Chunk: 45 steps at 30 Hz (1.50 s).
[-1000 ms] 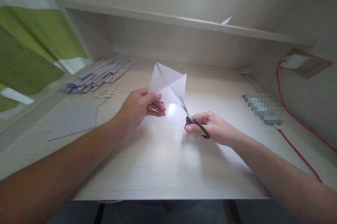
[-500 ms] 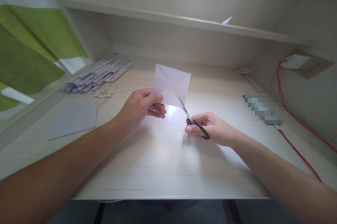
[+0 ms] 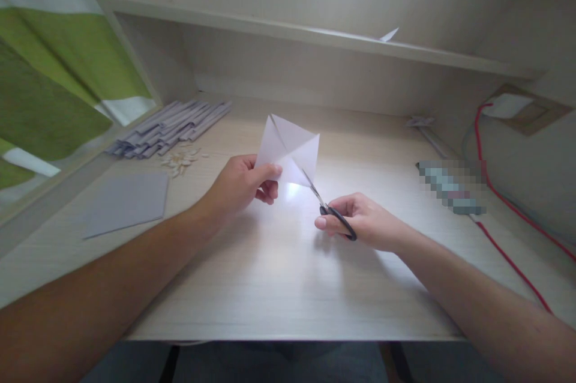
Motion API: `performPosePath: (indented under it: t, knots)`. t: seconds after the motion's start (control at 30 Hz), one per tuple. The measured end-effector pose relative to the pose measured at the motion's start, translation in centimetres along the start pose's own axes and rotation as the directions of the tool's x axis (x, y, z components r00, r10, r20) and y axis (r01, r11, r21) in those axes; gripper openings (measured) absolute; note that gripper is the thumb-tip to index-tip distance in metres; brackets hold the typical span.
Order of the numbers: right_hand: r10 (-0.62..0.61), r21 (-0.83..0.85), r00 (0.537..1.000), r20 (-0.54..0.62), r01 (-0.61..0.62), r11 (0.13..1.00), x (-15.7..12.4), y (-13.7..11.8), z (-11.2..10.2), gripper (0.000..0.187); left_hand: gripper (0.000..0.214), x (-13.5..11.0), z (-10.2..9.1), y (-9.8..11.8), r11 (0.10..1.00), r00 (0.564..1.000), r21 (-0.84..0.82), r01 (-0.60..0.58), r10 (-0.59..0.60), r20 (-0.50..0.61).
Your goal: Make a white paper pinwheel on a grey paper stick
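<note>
A square of white paper (image 3: 288,137) is pinched at its lower left between the thumb and fingers of my left hand (image 3: 247,182). Creases or slits run along its diagonals, from the corners toward the middle. My right hand (image 3: 360,221) is closed round the black handles of a pair of scissors (image 3: 322,199). The blades point up and left and lie at the paper's lower right edge. They look nearly closed there. Both hands are above the desk, and some fingers of each are hidden.
At the back left lie many rolled paper tubes (image 3: 175,125), with small pale pieces (image 3: 180,159) beside them. A stack of paper squares (image 3: 128,203) is at the left. On the right are a blurred-out device (image 3: 452,188), a red cable (image 3: 513,266) and a paper pinwheel (image 3: 420,122). A shelf (image 3: 288,26) spans the back.
The paper has tilted and shifted slightly left and down in my left hand. The slit at its upper left corner looks wider. The scissors have moved very little.
</note>
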State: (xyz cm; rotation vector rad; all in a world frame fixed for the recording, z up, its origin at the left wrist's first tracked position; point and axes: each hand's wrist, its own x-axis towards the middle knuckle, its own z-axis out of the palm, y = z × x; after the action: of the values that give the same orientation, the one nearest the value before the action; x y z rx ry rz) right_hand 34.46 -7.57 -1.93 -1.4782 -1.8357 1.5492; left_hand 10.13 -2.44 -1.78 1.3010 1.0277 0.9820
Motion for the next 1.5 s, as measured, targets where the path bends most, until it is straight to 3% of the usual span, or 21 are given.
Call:
performPosePath:
  t: [0.87,1.5]
  knots:
    - [0.030,0.011,0.999,-0.036,-0.030,0.999,0.31,0.31,0.14,0.046,0.018,-0.14,0.22,0.23,0.999,0.998,0.053,0.005,-0.002,-0.055]
    - [0.029,-0.003,0.998,-0.062,-0.030,1.000,0.35,0.30,0.11,0.050,0.023,-0.17,0.08,0.10,0.997,1.000,0.067,-0.025,0.026,-0.015]
